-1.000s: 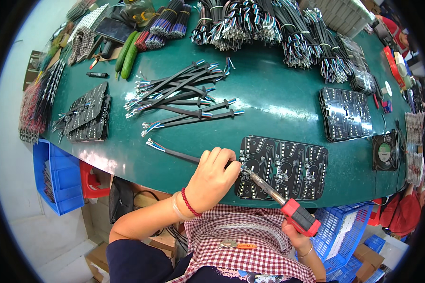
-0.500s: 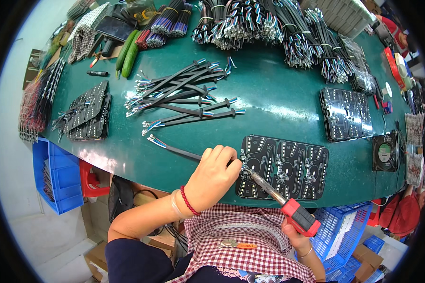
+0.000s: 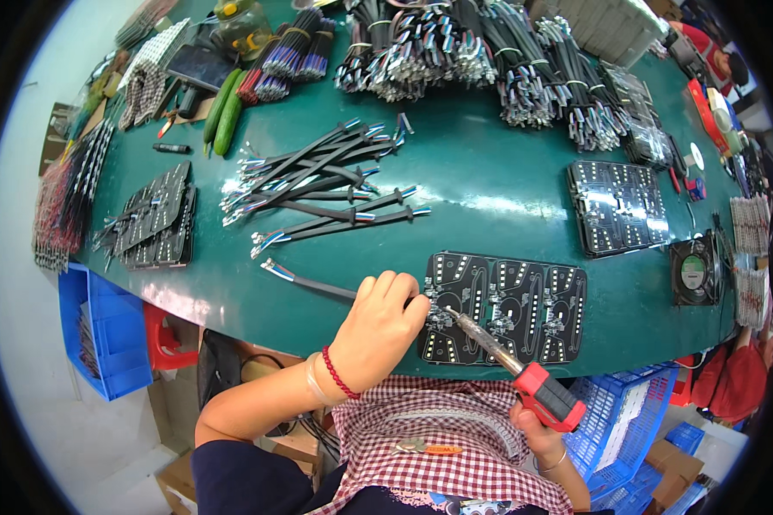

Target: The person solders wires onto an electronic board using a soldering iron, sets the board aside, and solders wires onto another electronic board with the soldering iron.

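Left hand (image 3: 378, 318): fingers pinched closed on a black-sleeved cable (image 3: 318, 288) with multicoloured wire ends. Right hand (image 3: 537, 429): curled round a red-and-black soldering iron (image 3: 534, 382); tip at the left section of a black rectangular circuit board (image 3: 528, 296), contact unclear. Board lies flat by the green table's (image 3: 386, 257) near edge.

Black circuit board panel (image 3: 531, 302), rectangular with rounded corners, lying flat near the close edge of the counter (image 3: 489, 225); three similar sections stand side by side, dotted with small pale squares. Black-sleeved cable (image 3: 325, 288), extending leftward from the panel's left side, its free end splayed into coloured wires (the other end is hidden). Soldering iron (image 3: 522, 374), red and black handle at lower right, slants up-left, tip at the leftmost section.
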Available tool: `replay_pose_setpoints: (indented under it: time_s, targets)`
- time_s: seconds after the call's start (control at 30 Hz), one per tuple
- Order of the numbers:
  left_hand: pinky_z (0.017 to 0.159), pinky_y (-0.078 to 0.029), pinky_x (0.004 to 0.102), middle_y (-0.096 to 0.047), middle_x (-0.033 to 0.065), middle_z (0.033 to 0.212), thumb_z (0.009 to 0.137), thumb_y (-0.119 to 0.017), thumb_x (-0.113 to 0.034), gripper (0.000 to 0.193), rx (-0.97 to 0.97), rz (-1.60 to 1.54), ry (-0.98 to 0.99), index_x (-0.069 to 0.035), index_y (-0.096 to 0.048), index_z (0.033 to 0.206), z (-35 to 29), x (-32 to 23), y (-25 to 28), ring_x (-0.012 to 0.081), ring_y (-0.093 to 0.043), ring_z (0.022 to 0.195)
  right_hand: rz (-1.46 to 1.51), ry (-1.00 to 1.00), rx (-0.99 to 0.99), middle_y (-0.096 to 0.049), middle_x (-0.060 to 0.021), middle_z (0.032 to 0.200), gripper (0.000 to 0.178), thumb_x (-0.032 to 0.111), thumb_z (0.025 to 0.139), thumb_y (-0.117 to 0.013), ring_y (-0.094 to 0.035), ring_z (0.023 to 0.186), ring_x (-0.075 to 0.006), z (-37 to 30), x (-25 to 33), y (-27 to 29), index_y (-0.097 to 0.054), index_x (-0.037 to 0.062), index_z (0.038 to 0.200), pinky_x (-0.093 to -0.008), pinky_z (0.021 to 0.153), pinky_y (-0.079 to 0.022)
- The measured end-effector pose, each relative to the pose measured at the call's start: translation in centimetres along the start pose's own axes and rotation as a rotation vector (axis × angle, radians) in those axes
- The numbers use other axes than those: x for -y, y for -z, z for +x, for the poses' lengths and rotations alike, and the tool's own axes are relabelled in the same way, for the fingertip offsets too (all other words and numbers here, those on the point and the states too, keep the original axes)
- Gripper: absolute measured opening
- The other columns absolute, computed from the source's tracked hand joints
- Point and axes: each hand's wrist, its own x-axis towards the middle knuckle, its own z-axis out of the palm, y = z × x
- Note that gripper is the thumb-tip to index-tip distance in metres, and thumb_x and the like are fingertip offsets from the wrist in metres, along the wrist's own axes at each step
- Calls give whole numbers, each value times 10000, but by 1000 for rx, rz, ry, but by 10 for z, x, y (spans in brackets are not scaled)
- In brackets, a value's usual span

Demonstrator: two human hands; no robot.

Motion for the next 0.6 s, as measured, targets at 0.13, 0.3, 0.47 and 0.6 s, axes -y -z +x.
replay_pose_setpoints:
  time_s: [0.13, 0.3, 0.47, 0.6]
  targets:
    - [737, -391, 386, -524, 90, 884, 723, -644, -11, 151, -15, -70, -74, -55, -546, 829, 19, -10, -6, 280, -510, 825, 168, -58, -104, -609, -49, 748, 254, 231, 818, -708, -574, 658, -147, -8, 26, 3, -636, 13, 926, -288, 601, -462]
    - [758, -414, 392, -526, 113, 837, 671, -588, 57, 108, -169, 20, -28, -27, -540, 717, 5, -7, -16, 291, -523, 825, 660, 60, -111, -515, -13, 682, 222, 184, 959, -555, -488, 612, -69, 10, 38, 5, -555, 11, 1099, -236, 536, -409]
    - [732, -412, 470, -547, 204, 905, 828, -614, -90, 103, 62, 100, -25, -11, -582, 886, 4, -35, 14, 392, -513, 818, 784, 162, -413, -510, -9, 628, 291, 204, 968, -537, -469, 530, -70, 8, 52, 19, -517, -18, 1156, -228, 506, -386]
    - [765, -401, 482, -549, 201, 957, 824, -635, -170, 198, 116, 143, 48, -23, -580, 944, -1, -36, 14, 388, -523, 869, 810, 224, -538, -512, -7, 607, 315, 210, 962, -537, -478, 520, -76, -2, 47, 29, -513, -30, 1165, -227, 505, -388]
